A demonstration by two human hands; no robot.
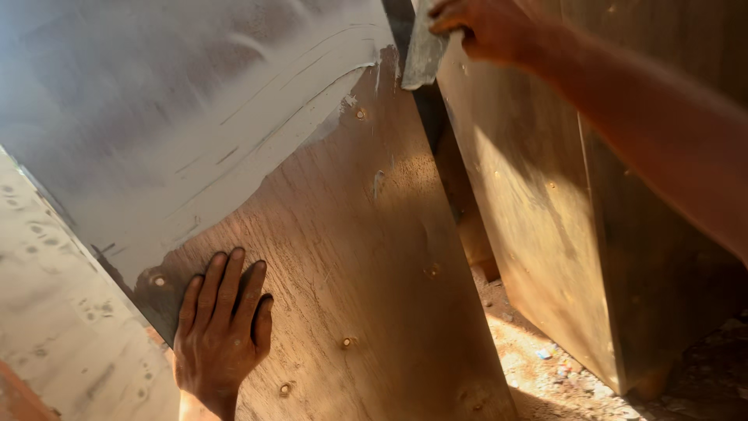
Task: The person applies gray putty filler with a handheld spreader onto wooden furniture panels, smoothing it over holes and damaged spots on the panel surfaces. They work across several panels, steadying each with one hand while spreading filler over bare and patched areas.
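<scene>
Left hand flat on plywood panel, right hand gripping trowel

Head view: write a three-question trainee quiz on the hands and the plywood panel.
1. True or false: the left hand lies flat on the plywood panel.
2. What does the right hand hold? A) a brush B) a putty blade C) a hammer
3. Fill in: the grey putty covers the panel's ______ part.

Key:
1. True; fingers are spread on bare wood near the lower edge.
2. B; the blade is smeared grey, at the panel's top edge.
3. Upper left; the lower right is bare wood with small fastener heads.
</scene>
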